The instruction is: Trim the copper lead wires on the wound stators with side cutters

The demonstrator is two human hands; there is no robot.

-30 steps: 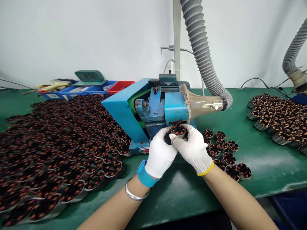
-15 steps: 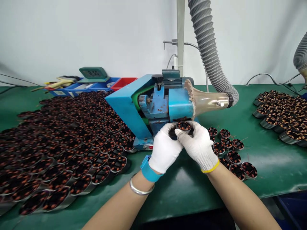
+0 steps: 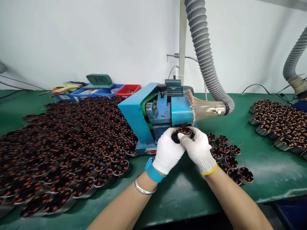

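Note:
Both hands wear white knit gloves. My left hand [image 3: 168, 150] and my right hand [image 3: 199, 150] are closed together around one small round stator [image 3: 185, 131] with copper windings. They hold it up against the underside of the blue bench machine [image 3: 155, 111]. A clear funnel [image 3: 207, 109] on the machine's right side joins a grey ribbed hose [image 3: 203, 51]. My left wrist carries a blue strap and a silver bangle.
A large spread of stators [image 3: 67, 150] covers the green mat [image 3: 182, 188] on the left. A small group of stators [image 3: 227, 156] lies right of my hands, another pile [image 3: 278, 123] at far right. Blue and red bins [image 3: 100, 91] and a green scale [image 3: 99, 80] stand at the back.
Both hands stay shut on the same stator under the machine. The view has shifted slightly, so everything sits a little further right and lower.

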